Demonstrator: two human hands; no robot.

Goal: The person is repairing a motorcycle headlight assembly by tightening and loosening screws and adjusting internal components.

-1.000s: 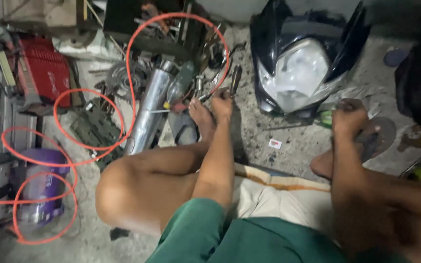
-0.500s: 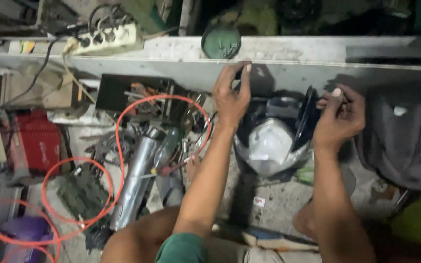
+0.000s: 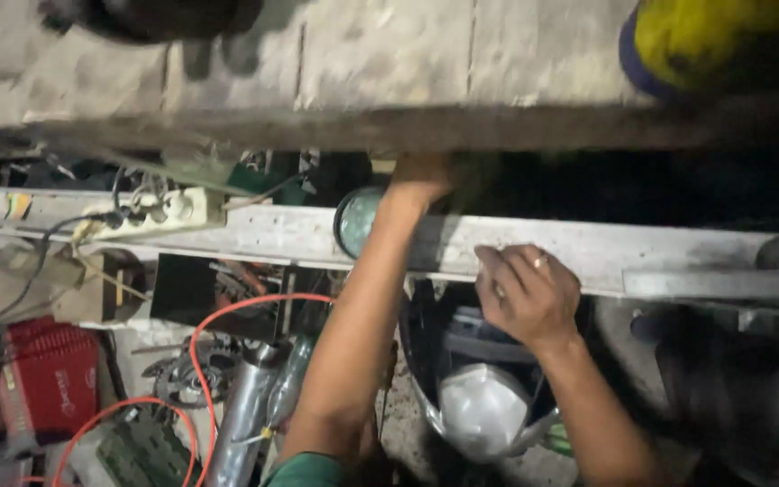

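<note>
Shelf: long grey ledge running left to right across the view, its long axis square to both forearms.
Left hand: stretched up past the shelf's far edge into the dark gap under the concrete slab; fingers hidden there, so I cannot tell whether they are spread or closed on anything.
Right hand: lower and nearer the body, curled with fingers bent, resting on the shelf's near edge; nothing visibly held.
Round green lid: sits on the shelf just left of the left wrist, nearer that hand than the right.
Headlight cover: below the shelf, under the right forearm.
Power strip: toward the shelf's left end, well apart from both hands.
</note>
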